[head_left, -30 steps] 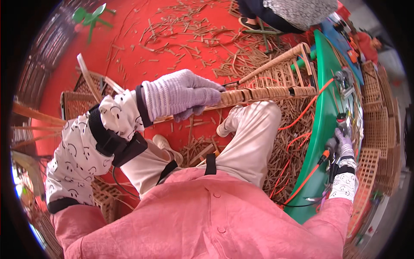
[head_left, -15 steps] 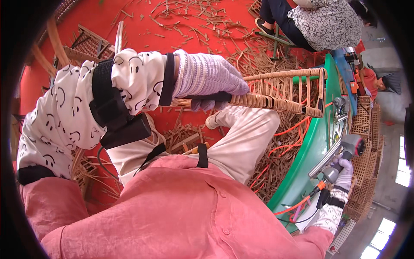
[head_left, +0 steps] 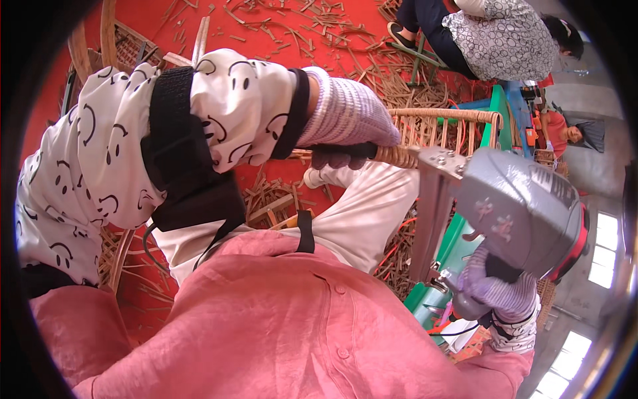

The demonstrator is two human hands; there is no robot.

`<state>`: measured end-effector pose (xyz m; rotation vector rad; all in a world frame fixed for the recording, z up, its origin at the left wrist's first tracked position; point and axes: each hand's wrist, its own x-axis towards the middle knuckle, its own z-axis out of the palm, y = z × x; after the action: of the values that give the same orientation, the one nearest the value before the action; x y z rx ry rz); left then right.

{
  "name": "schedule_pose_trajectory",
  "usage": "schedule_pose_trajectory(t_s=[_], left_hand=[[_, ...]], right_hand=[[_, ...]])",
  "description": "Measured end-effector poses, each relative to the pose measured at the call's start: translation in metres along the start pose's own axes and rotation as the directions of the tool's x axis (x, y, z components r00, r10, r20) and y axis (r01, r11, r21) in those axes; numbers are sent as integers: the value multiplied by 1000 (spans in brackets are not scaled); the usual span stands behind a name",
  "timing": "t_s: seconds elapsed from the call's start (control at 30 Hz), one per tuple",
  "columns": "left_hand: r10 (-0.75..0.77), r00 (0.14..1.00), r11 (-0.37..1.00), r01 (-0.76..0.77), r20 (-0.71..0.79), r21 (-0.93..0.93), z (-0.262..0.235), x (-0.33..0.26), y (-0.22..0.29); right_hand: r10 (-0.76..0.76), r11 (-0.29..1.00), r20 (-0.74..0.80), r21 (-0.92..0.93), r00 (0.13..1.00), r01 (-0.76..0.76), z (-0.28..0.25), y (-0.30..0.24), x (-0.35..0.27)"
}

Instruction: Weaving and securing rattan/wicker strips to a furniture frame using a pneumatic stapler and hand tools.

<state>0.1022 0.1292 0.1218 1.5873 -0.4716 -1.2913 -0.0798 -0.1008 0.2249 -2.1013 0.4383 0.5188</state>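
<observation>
Rattan frame [head_left: 438, 130] clenched by left hand [head_left: 345, 126]; right hand [head_left: 495, 292] seemingly grips the grey nail gun [head_left: 518, 213].

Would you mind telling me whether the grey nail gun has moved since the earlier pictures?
Yes. The right hand has raised the grey nail gun from beside the green table toward the rattan frame.

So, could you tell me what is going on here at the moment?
A person in a pink shirt grips a woven rattan frame with the gloved left hand. The gloved right hand holds a grey nail gun, its nose against the frame's rail. Rattan offcuts litter the red floor, and another person sits beyond.
</observation>
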Motion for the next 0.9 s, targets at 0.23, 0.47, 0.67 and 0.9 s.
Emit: schedule_pose_trajectory(t_s=[0.23,0.47,0.67,0.9], left_hand=[[16,1000,1000,-15,13,-15,0,-5,0],[25,999,1000,-24,23,-9,-1,-8,1],[8,1000,1000,-8,8,-15,-3,-13,-3],[42,998,999,-42,46,5,-2,-10,2]], right_hand=[[-88,980,96,-172,992,103,8,-5,0],[11,963,154,-268,988,31,10,-19,0],[378,912,54,-196,924,-361,27,-54,7],[21,826,138,-561,990,61,15,-52,3]])
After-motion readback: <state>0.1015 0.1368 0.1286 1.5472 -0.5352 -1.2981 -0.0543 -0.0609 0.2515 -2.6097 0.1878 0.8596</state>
